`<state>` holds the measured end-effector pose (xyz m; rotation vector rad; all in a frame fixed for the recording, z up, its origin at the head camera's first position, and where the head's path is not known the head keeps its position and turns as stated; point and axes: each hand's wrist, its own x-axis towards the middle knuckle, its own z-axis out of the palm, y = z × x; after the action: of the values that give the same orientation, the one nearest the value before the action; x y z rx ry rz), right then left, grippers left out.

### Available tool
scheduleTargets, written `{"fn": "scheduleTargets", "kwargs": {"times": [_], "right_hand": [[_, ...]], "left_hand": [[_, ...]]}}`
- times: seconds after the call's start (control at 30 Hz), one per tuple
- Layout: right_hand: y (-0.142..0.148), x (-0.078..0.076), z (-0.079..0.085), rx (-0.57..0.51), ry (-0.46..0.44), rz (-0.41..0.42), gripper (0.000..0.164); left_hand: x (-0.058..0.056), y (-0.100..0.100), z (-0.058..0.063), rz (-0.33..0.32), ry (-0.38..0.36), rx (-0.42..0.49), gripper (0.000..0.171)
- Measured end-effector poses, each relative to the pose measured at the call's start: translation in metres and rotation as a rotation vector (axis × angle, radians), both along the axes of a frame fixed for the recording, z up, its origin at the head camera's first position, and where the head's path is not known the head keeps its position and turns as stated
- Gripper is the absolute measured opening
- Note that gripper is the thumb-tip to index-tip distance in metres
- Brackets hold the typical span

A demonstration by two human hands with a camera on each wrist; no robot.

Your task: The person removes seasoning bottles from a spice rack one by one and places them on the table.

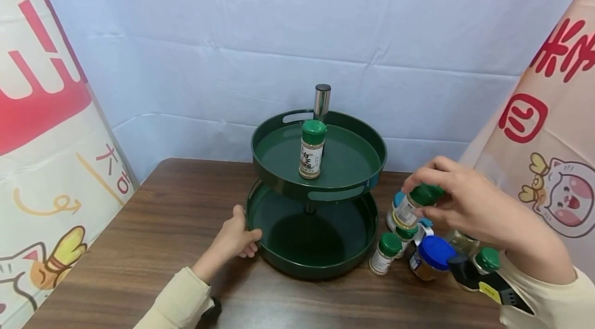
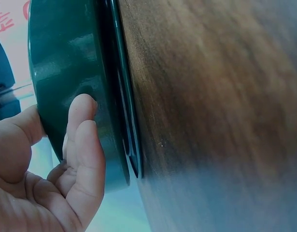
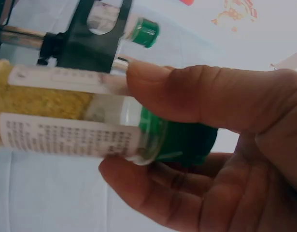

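Observation:
My right hand (image 1: 469, 200) grips a spice jar (image 1: 406, 211) by its green-capped end, tilted above several other jars. The right wrist view shows yellowish grains inside this jar (image 3: 47, 101), with the thumb and fingers on opposite sides. At the left, my left hand (image 1: 232, 238) holds the rim of the lower tier of a dark green two-tier rotating tray (image 1: 302, 271). In the left wrist view two fingers lie along the tray's outer wall (image 2: 66, 53), while the thumb reaches behind the edge. Another green-capped spice jar (image 1: 311, 156) stands upright on the upper tier.
To the tray's right stand a small green-capped jar (image 1: 386, 253), a blue-lidded jar (image 1: 432, 257) and several more, partly hidden by my right arm. A metal post (image 1: 322, 102) rises from the tray. Behind the wooden table (image 1: 186, 200) hangs a pale cloth (image 1: 223, 76).

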<state>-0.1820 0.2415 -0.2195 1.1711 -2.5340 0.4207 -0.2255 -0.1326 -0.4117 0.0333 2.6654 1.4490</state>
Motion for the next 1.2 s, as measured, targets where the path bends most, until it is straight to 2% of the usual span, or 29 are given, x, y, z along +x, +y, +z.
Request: {"fn": "scheduleTargets", "kwargs": {"times": [0.43, 0.63, 0.8, 0.9, 1.2], "right_hand": [[0.018, -0.008, -0.03, 0.06, -0.044, 0.026, 0.05], [0.026, -0.008, -0.042, 0.144, -0.202, 0.0, 0.047], [0.03, -0.009, -0.054, 0.143, -0.265, 0.019, 0.043], [0.033, -0.009, -0.062, 0.139, -0.269, 0.025, 0.042], [0.036, -0.006, -0.08, 0.121, -0.263, -0.046, 0.039]], "left_hand": [[-0.001, -0.002, 0.0, 0.011, -0.012, -0.002, 0.046], [-0.002, -0.002, -0.001, 0.01, 0.001, 0.002, 0.046], [-0.002, -0.003, -0.001, 0.014, 0.002, 0.005, 0.045], [-0.002, -0.002, -0.001, 0.005, 0.006, 0.01, 0.048], [-0.003, -0.001, -0.003, 0.005, 0.0, 0.02, 0.048]]}}
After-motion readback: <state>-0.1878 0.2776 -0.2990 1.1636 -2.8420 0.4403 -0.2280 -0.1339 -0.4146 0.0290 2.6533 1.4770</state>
